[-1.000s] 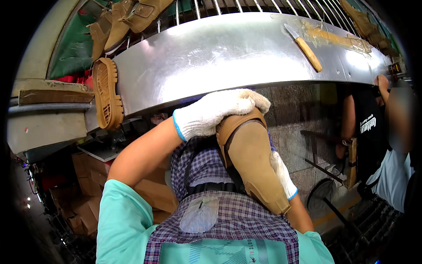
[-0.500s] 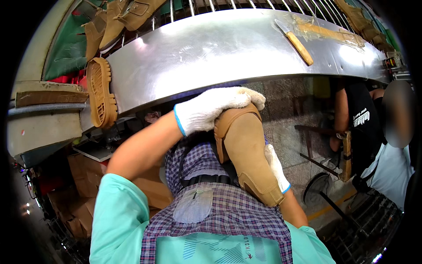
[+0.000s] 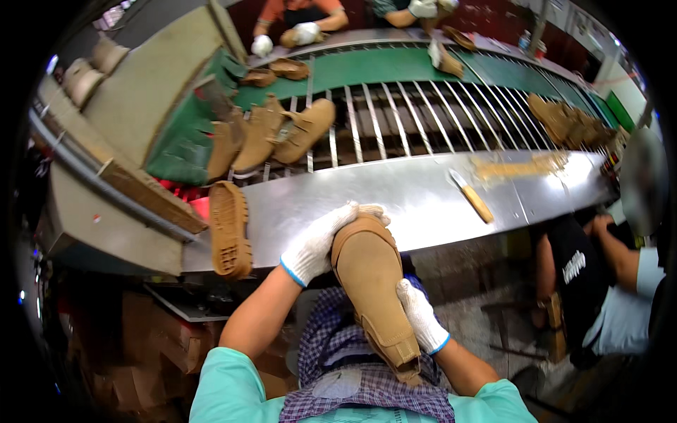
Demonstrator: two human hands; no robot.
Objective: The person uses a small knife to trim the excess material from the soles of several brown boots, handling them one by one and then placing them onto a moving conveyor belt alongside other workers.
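A tan suede boot is in both my gloved hands, above my lap at the table's near edge. Its toe points away from me and its ankle opening faces my body. Round the toe runs a brown sole edge. My left hand, in a white knit glove, is closed over the toe end, with its fingertips partly hidden behind it. At the boot's right side, my right hand grips with the thumb showing; its other fingers are hidden underneath. A loose brown rubber sole stands at the left end of the metal table.
On the metal tabletop lies a wooden-handled knife, near some brown tape. Beyond is a roller rack with tan boots at left and more shoes at right. Co-workers' gloved hands show across a green belt.
My view has tipped up, bringing the rollers, green belt and co-workers into sight. The boot is still in both hands; my right hand shows more fully along its side.
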